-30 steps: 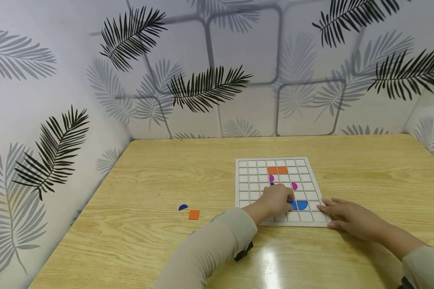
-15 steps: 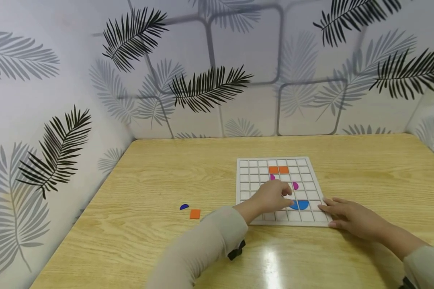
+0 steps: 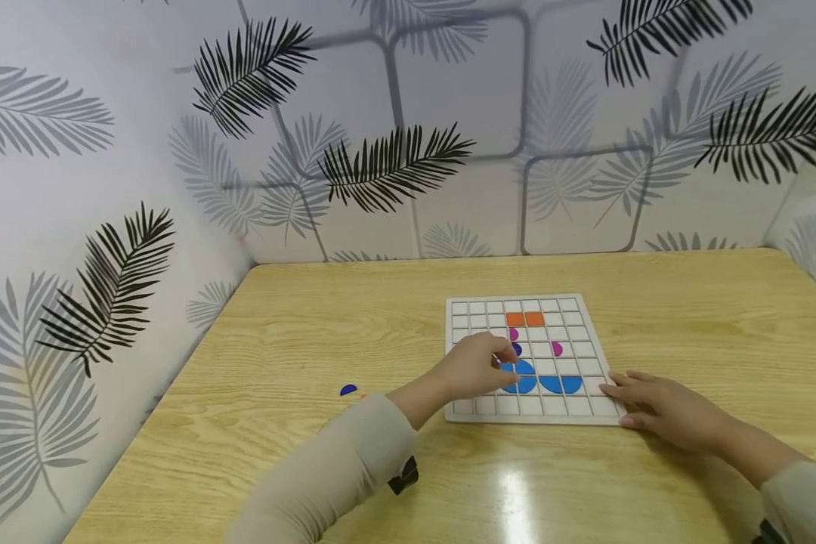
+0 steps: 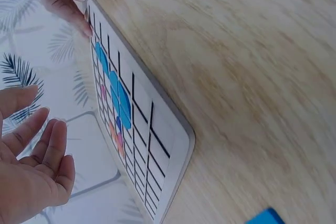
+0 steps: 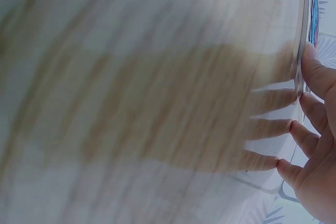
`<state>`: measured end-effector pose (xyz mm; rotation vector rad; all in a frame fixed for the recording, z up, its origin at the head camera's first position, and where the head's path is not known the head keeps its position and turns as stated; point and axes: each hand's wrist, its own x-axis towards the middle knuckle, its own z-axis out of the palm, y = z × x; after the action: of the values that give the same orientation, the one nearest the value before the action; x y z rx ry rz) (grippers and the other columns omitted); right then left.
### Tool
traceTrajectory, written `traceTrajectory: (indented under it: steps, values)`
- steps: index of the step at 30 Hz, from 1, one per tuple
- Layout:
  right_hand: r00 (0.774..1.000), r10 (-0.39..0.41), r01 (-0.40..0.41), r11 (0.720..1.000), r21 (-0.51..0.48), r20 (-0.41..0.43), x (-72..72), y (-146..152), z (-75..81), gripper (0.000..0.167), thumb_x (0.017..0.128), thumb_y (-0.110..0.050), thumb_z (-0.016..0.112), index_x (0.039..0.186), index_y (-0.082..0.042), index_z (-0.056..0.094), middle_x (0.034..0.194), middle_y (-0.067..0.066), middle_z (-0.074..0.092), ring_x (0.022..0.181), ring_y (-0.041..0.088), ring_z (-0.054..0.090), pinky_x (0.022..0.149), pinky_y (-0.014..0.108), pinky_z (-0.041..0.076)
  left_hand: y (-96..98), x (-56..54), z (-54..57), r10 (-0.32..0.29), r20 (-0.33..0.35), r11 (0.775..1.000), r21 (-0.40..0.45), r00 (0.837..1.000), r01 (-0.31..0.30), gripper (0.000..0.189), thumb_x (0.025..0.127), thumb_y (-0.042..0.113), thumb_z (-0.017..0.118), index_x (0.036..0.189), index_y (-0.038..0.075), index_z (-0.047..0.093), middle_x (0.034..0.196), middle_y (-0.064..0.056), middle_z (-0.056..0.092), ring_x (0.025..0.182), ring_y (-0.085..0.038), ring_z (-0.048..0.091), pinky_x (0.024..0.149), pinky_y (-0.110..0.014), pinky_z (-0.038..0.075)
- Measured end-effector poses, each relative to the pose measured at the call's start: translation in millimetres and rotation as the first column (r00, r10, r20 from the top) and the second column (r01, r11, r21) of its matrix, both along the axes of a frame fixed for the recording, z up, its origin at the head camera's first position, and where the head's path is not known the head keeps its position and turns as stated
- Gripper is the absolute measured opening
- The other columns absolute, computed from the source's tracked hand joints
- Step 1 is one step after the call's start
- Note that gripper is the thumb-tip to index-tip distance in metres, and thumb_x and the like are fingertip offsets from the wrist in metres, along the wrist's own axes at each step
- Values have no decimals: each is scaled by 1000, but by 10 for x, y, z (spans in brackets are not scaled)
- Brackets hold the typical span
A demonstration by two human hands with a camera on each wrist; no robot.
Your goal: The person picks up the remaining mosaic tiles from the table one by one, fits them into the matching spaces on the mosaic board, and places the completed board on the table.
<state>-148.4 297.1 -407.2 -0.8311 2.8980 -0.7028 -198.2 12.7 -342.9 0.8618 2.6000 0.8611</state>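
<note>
My left hand (image 3: pixel 476 366) hovers over the left half of a white gridded board (image 3: pixel 479 408), fingers loosely bent and nothing between them; the left wrist view shows the same empty hand (image 4: pixel 37 156). Near its fingertips lie blue curved pieces (image 3: pixel 527 368), with a blue half-round shape (image 3: pixel 561 384) to their right. Above these are a dark blue half-circle (image 3: pixel 517 350), two magenta half-circles (image 3: pixel 557 349) and two orange squares (image 3: pixel 534 319). My right hand (image 3: pixel 673 408) rests at the board's right front corner, its thumb and fingertips touching the edge.
On the wooden table (image 3: pixel 299 325), left of the board, lies a loose dark blue half-circle (image 3: pixel 348 390). Beside it the left sleeve (image 3: pixel 340 461) hides most of an orange square (image 3: pixel 363 396). A leaf-patterned wall (image 3: pixel 449 219) stands behind the table.
My left hand has drawn back leftward across the board, its fingers parting and uncovering the blue pieces. The sleeve now covers most of the loose orange square. My right hand stays put.
</note>
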Motion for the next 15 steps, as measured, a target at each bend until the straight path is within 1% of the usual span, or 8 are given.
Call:
traceTrajectory:
  steps: [2,6,9,12,15]
  values:
    - [1000,-1,1,1000,4,4,-9,-2,5,47,79,-28,60,117,-2,54,124,23,41,113,46,31,86,55,26,-67,16,34,-4,-12,1000,4,1000,4,24,79,18,64,99,6,61,97,-4,58,81,-8,52,69,-17,41]
    - [1000,-4,4,1000,4,2,-14,-11,-1,46,79,-29,60,117,-3,54,124,22,41,113,46,31,85,55,27,-200,38,67,-2,-10,999,33,1000,3,23,79,18,63,98,5,60,98,-5,57,82,-9,52,69,-18,41]
    - [1000,-4,4,1000,13,-4,-11,-15,-3,47,79,-29,60,117,-3,53,124,22,41,112,46,32,85,55,27,-287,42,68,2,-1,999,49,1000,-2,23,79,16,63,99,5,60,98,-6,57,82,-10,52,70,-19,41]
    - [1000,-1,1,1000,25,-3,-9,-14,-1,47,80,-29,59,118,-3,52,125,23,40,112,46,32,85,55,27,-361,47,68,4,6,999,47,1000,-5,23,79,17,63,99,5,59,99,-6,57,83,-12,53,70,-20,42]
    - [1000,-2,2,999,33,-9,-14,-22,2,47,79,-29,60,118,-3,53,124,23,41,112,45,33,85,55,27,-436,66,75,7,28,999,43,1000,-9,24,79,17,63,100,6,59,99,-6,56,84,-12,53,70,-20,42]
